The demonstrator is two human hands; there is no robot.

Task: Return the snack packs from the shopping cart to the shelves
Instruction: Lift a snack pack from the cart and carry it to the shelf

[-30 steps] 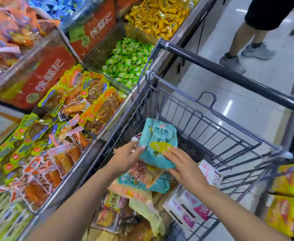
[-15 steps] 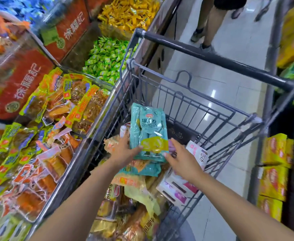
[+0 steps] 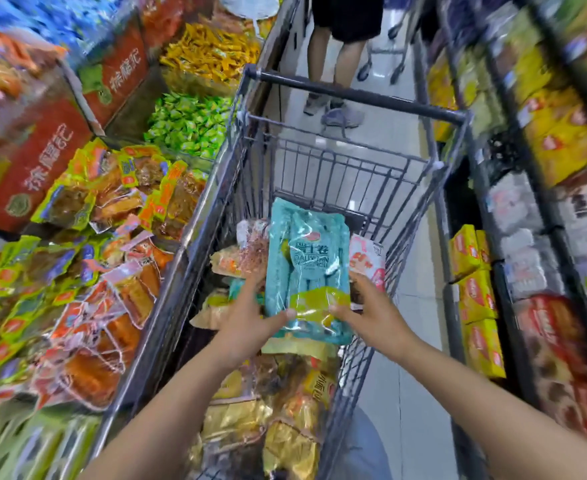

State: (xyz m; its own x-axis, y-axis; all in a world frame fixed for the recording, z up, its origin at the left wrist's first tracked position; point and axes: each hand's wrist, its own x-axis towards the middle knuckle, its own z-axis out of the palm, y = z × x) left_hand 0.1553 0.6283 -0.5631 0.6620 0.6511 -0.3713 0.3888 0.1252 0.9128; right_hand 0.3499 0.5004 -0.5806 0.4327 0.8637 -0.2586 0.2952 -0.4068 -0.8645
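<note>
A teal snack pack (image 3: 307, 261) with a yellow-green patch is held upright above the grey wire shopping cart (image 3: 351, 174). My left hand (image 3: 250, 320) grips its lower left edge and my right hand (image 3: 371, 313) grips its lower right edge. Below it the cart holds several more snack packs (image 3: 271, 410) in gold, yellow and orange wrappers, and a pink-and-white pack (image 3: 366, 261) by the right wall.
Open bins on the left hold orange-and-yellow packs (image 3: 112, 216), green candies (image 3: 188, 124) and yellow ones (image 3: 212, 53). Shelves with yellow boxes (image 3: 475, 296) line the right side. A person's legs (image 3: 337, 74) stand in the aisle beyond the cart handle.
The teal pack has been lifted higher and turned upright, both hands still on it. The camera has swung right, so the right-hand shelves come into view.
</note>
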